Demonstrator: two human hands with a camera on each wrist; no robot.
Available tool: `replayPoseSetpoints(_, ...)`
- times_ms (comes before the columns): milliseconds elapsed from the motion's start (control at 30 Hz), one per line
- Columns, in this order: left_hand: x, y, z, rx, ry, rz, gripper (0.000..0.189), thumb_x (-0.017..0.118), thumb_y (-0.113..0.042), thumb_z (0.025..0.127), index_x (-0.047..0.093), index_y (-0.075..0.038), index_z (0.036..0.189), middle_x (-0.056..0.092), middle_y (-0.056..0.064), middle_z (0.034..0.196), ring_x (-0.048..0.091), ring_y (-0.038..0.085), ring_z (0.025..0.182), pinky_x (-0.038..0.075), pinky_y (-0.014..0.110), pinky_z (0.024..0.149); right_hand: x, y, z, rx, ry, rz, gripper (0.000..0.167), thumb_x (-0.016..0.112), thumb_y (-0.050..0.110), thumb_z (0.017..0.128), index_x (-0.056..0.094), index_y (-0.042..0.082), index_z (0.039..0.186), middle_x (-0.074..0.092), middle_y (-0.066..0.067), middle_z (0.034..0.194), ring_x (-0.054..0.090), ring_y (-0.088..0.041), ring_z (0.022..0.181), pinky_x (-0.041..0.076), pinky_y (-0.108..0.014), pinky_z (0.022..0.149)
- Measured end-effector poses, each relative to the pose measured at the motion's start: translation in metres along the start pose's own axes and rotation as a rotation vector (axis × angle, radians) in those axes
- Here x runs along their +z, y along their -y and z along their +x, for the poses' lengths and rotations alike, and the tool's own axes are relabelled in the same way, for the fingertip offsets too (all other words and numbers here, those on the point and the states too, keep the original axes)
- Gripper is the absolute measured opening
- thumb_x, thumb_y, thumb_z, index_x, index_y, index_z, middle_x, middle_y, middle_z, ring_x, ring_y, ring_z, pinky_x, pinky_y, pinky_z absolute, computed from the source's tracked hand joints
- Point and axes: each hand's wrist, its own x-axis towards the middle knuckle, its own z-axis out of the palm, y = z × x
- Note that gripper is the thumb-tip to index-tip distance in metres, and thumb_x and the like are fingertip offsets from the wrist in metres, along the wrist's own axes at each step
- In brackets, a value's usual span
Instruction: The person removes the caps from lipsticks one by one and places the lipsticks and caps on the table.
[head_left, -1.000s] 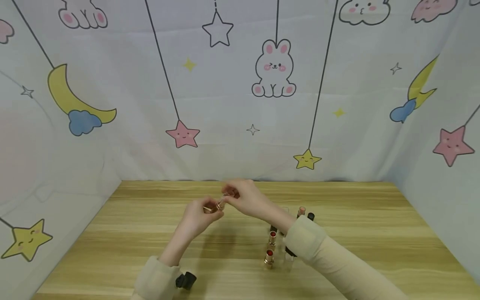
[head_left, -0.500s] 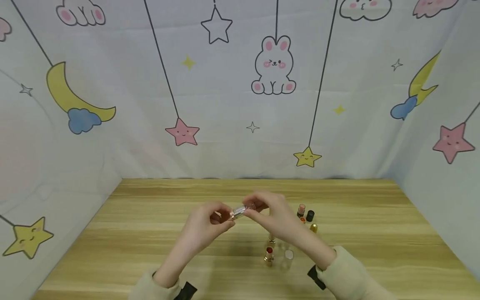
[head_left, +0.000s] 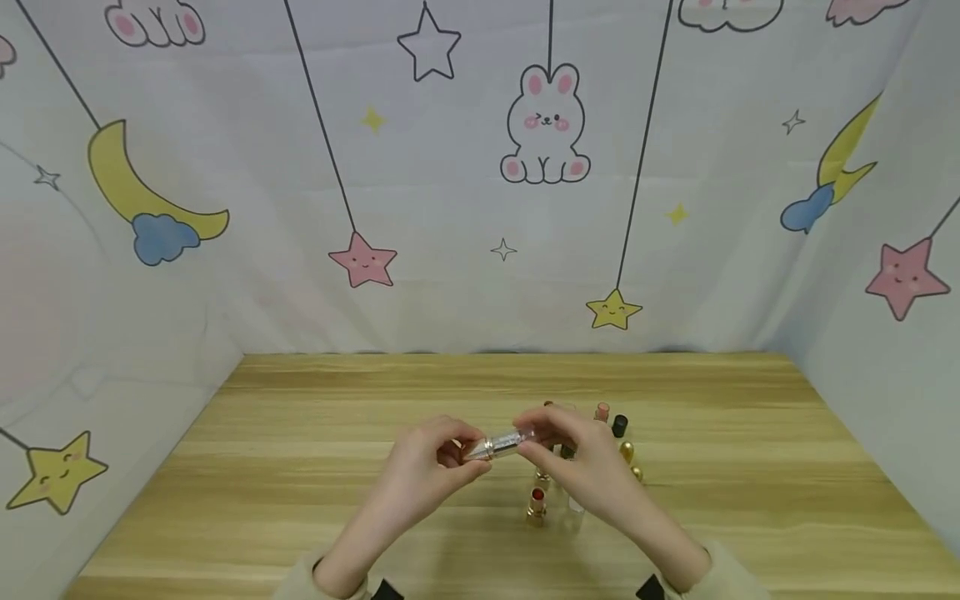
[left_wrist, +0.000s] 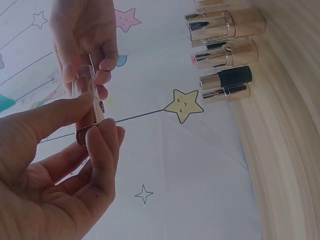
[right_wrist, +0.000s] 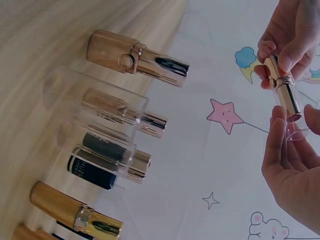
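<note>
Between both hands, above the table, lies a rose-gold lipstick tube (head_left: 501, 444), nearly level. My left hand (head_left: 431, 467) pinches its base with thumb and fingers. At the other end, my right hand (head_left: 585, 458) pinches a clear cap, seen around the tube in both wrist views. In the right wrist view the cap's round end (right_wrist: 298, 134) shows beside the right fingers, past the end of the gold inner tube (right_wrist: 289, 100). Part of the tube is hidden by fingers in the left wrist view.
Standing lipsticks gather right of centre: an uncapped red one (head_left: 536, 507), a peach-tipped one (head_left: 602, 412), a black-topped one (head_left: 619, 426) and gold-topped ones (head_left: 627, 452). Clear caps (right_wrist: 95, 95) stand among them. A printed cloth (head_left: 450, 317) hangs behind the wooden table (head_left: 247, 467).
Both hands have moved right and nearer the body with the lipstick. It now shows lengthwise between the hands, and the right forearm has drawn back from over the standing lipsticks.
</note>
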Motion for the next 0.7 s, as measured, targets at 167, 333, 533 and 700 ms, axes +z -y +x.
replayPoseSetpoints(167, 0.002, -0.006, -0.003, -0.015, 0.035, -0.041, 0.018, 0.079, -0.017, 0.078, 0.071, -0.012, 0.093, 0.064, 0.003, 0.086, 0.056, 0.003, 0.067, 0.05, 0.018, 0.062, -0.002, -0.004, -0.011, -0.006, -0.029, 0.046, 0.023, 0.068, 0.022, 0.088, 0.068, 0.018, 0.111, 0.069, 0.003, 0.098, 0.064, -0.003, 0.083, 0.054, -0.024, 0.073)
replayPoseSetpoints(333, 0.004, -0.01, -0.005, -0.017, 0.068, -0.04, 0.015, 0.078, -0.017, 0.079, 0.071, -0.016, 0.092, 0.062, -0.003, 0.084, 0.055, 0.003, 0.067, 0.05, 0.019, 0.062, -0.005, -0.005, -0.02, -0.008, -0.027, 0.102, 0.021, 0.066, 0.017, 0.09, 0.068, 0.019, 0.111, 0.069, 0.002, 0.102, 0.064, -0.005, 0.086, 0.053, -0.025, 0.077)
replayPoseSetpoints(533, 0.006, -0.011, -0.009, -0.001, 0.115, -0.038, 0.012, 0.077, -0.019, 0.08, 0.072, -0.016, 0.091, 0.061, -0.006, 0.083, 0.055, 0.002, 0.069, 0.05, 0.019, 0.063, -0.006, -0.007, -0.03, 0.048, -0.009, 0.148, 0.021, 0.065, 0.017, 0.09, 0.068, 0.019, 0.111, 0.07, 0.0, 0.101, 0.064, -0.006, 0.088, 0.053, -0.024, 0.076)
replayPoseSetpoints(700, 0.008, -0.012, -0.009, 0.003, 0.139, -0.053, 0.012, 0.077, -0.02, 0.081, 0.072, -0.017, 0.092, 0.064, -0.003, 0.085, 0.056, 0.003, 0.071, 0.051, 0.02, 0.065, -0.008, -0.007, -0.035, 0.079, -0.009, 0.148, 0.02, 0.065, 0.019, 0.091, 0.068, 0.02, 0.11, 0.069, 0.001, 0.1, 0.063, -0.007, 0.087, 0.052, -0.023, 0.075)
